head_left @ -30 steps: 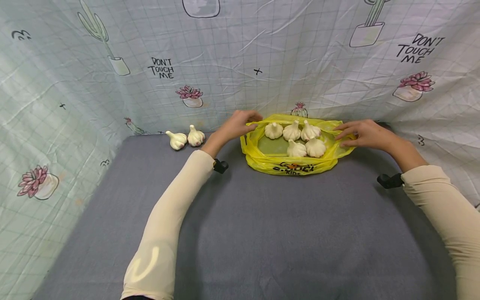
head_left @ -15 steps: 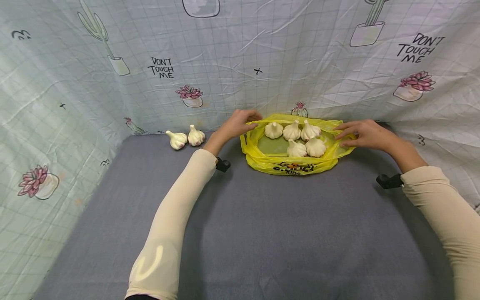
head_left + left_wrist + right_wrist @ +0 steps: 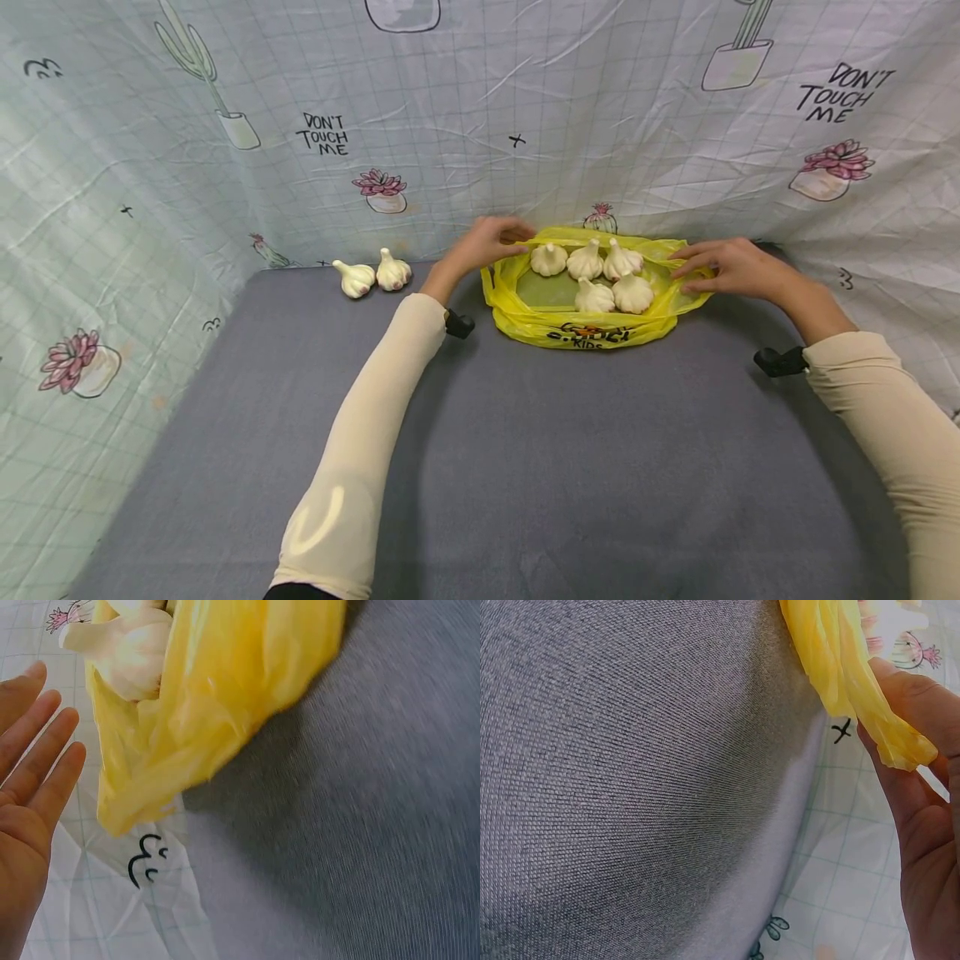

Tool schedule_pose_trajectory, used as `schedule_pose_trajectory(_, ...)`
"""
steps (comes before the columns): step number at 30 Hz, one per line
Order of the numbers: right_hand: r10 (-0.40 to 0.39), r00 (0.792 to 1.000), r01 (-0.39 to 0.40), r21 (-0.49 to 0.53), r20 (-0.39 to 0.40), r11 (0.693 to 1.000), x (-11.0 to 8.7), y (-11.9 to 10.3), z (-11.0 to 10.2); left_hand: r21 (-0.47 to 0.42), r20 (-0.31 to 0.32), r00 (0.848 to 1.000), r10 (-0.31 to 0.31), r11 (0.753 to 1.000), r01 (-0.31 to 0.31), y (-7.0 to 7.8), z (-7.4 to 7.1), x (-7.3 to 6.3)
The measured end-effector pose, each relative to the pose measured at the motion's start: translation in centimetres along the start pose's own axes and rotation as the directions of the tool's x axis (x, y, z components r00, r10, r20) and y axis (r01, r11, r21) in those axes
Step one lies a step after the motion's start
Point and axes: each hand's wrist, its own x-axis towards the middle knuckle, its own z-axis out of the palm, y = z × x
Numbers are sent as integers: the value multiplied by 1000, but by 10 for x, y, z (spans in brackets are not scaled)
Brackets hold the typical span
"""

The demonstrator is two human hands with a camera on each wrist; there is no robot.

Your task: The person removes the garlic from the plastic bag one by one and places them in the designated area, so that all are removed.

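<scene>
Head view shows a yellow plastic bag [image 3: 592, 321] lying open near the far edge of the table [image 3: 525, 467], a grey cloth-covered surface, close to the printed backdrop sheet [image 3: 465, 108]. Five garlic bulbs [image 3: 592, 279] sit inside the bag: three in a row toward the far side, two nearer the front.

The left hand [image 3: 491, 240] is at the bag's far left rim. In the left wrist view its fingers [image 3: 41, 761] are straight and spread, just beside the yellow plastic and apart from it, so the left hand grips nothing there; one bulb [image 3: 127, 645] shows through the bag's mouth close by.

The right hand [image 3: 723, 265] rests at the bag's right end, fingers stretched toward the rim. From the right wrist view a twisted strip of the bag [image 3: 855, 682] lies against the fingers [image 3: 919, 795], touching them; whether they pinch the plastic or only lie against it cannot be told from these views.

Two more garlic bulbs [image 3: 373, 275] lie on the table near its far left corner, touching each other and well apart from the bag. Both arms wear cream sleeves [image 3: 360, 450], each with a small black wrist camera mount [image 3: 459, 325] at the cuff.
</scene>
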Motion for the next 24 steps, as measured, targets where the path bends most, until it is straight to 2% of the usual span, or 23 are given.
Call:
schedule_pose_trajectory(6,-2,1000,1,3,1,1000,0,1,0,-20,-5,1000,1,1000,-1,3,7,11)
schedule_pose_trajectory(10,-10,1000,10,-1,-7,1000,-1,1,0,6,-19,1000,-21,1000,22,5,12,17)
schedule_pose_trajectory(16,-15,1000,15,2,-7,1000,-1,2,-2,46,-7,998,-62,997,62,8,20,25)
schedule_pose_trajectory(24,-16,1000,16,9,3,1000,-1,2,-3,81,-54,996,-76,993,80,9,27,29)
